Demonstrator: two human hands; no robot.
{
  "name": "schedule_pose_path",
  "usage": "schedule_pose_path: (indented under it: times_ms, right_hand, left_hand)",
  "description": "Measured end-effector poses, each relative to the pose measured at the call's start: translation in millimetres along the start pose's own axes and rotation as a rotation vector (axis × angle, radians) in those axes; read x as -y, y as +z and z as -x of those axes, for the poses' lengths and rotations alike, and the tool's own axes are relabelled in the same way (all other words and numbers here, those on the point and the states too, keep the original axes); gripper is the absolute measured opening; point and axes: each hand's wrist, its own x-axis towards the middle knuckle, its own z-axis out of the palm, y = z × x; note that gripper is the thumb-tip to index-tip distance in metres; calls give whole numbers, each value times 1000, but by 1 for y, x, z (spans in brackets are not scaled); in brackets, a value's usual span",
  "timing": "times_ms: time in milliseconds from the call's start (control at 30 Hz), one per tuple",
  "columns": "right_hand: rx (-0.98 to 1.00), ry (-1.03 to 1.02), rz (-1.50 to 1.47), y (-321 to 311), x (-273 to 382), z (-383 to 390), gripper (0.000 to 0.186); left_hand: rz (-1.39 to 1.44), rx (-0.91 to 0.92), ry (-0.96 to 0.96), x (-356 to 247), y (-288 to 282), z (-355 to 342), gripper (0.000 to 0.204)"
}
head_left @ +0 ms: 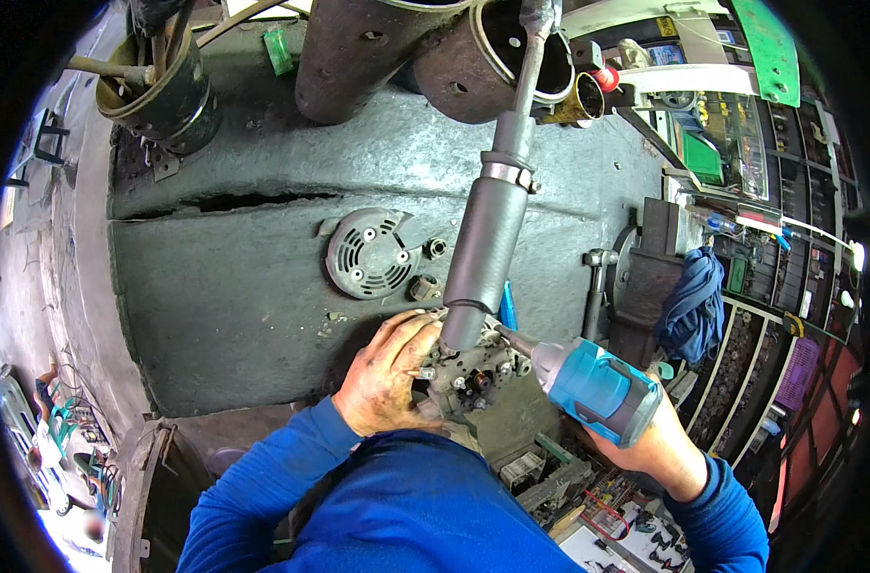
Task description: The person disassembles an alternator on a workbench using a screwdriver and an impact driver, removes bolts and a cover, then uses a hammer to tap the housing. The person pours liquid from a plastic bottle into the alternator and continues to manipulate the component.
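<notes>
My left hand (392,372) is wrapped around the left side of an alternator (483,372), whose end with bolts and terminals faces up at the bench's near edge. In my right hand (659,444) is a blue and grey impact driver (597,387). Its long socket reaches to the alternator's upper right; whether it sits on a fastener I cannot make out. Beyond lies a round slotted alternator cover (373,253), with a nut-like metal part (436,248) and a short bushing-like piece (423,286) beside it. A blue tool handle (507,306) shows behind the alternator.
A grey cylinder on a rod (487,234) hangs in front, hiding part of the alternator. Large metal tubes (358,57) and a bucket of rods (167,100) stand at the back. At right are a vise (640,277), a blue cloth (693,306) and parts shelves (741,372).
</notes>
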Motion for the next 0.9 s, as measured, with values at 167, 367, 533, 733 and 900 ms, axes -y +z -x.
schedule_pose_path:
  times_ms: [167,367,533,733,900]
  right_hand:
    - [126,162,-34,3,0,4,35]
    - [138,229,-59,6,2,11,31]
    - [142,271,-82,3,3,13,32]
    - [-1,69,-71,1,3,10,40]
    - [52,99,-25,1,-4,13,41]
  left_hand:
    - [-9,0,1,0,0,1,125]
    - [20,-11,-8,-1,1,0,126]
    - [-1,-16,-14,-1,1,1,126]
    - [5,-33,-41,-3,4,5,126]
    - [8,-46,-45,-2,6,5,126]
